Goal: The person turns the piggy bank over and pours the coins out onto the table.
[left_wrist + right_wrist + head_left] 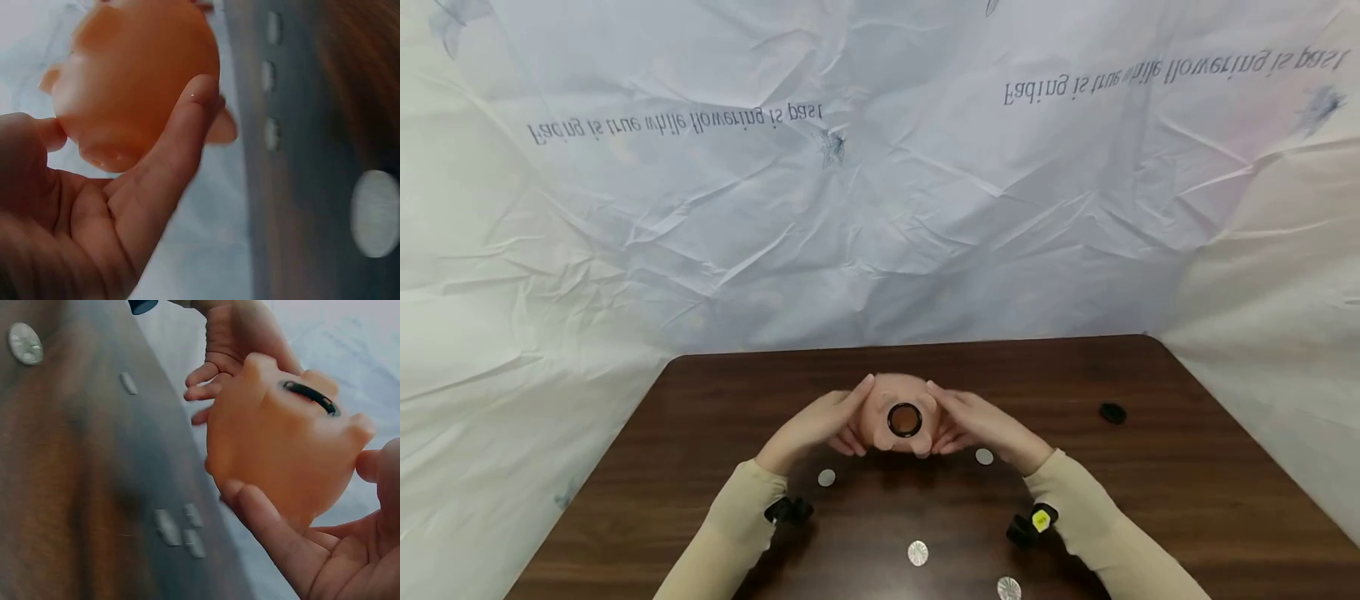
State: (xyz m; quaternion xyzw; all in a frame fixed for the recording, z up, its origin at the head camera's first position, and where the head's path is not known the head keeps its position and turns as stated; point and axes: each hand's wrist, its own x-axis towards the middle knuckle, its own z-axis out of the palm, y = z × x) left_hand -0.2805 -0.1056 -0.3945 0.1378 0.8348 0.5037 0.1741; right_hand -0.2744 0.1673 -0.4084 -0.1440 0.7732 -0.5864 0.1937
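Note:
An orange-pink piggy bank (895, 390) is held above the dark table between two hands, its underside with stubby feet facing the head camera. A black-rimmed round opening (905, 419) shows in that underside. My left hand (816, 423) grips one side, thumb and fingers spread round the body, as the left wrist view also shows. On the opposite side my right hand (985, 425) grips it the same way; in the right wrist view its thumb and fingers touch the piggy bank's body (281, 456).
Silver coins lie on the table: one coin (827, 477) near the left wrist, another coin (984, 457) by the right hand, and two nearer me, including a coin (918, 552). A round black cap (1112, 412) lies at the right. White cloth (880, 208) hangs behind the table.

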